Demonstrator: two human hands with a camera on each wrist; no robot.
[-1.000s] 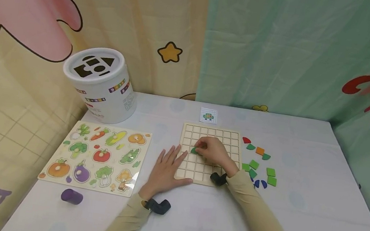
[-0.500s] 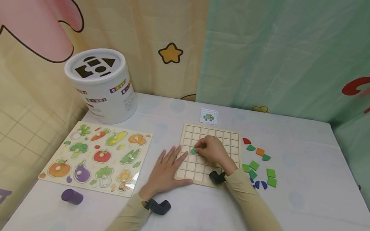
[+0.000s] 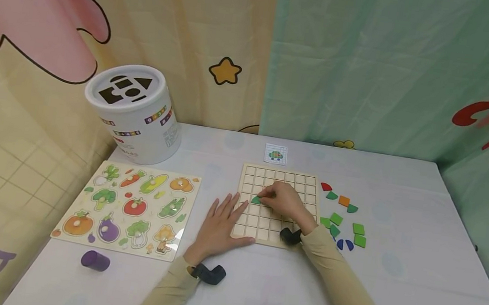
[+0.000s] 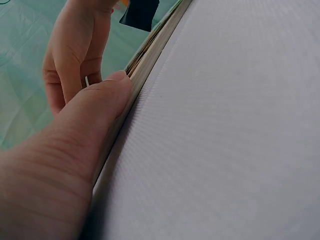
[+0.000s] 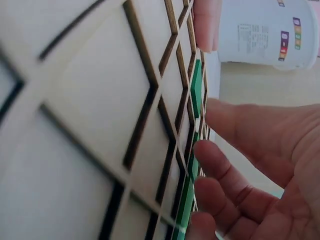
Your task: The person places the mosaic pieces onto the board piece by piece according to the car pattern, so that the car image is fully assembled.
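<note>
The left hand lies with fingers spread at the left edge of a wooden grid board, its thumb along the front edge. Over the board's middle, the right hand has its fingers curled, with thumb and fingertips at a small green quarter-round piece. In the right wrist view, a green piece lies in a grid cell near the thumb, and another green strip shows beside the fingertips. The fingers hide part of it. Behind the board lies a small picture card.
Right of the board lie loose pieces: green squares, an orange square, a red piece and blue pieces. At left are a vegetable puzzle board, a white bucket and a purple cylinder.
Both hands stay almost where they were. The right hand shifts only slightly at the green piece, and the view moves a little.
</note>
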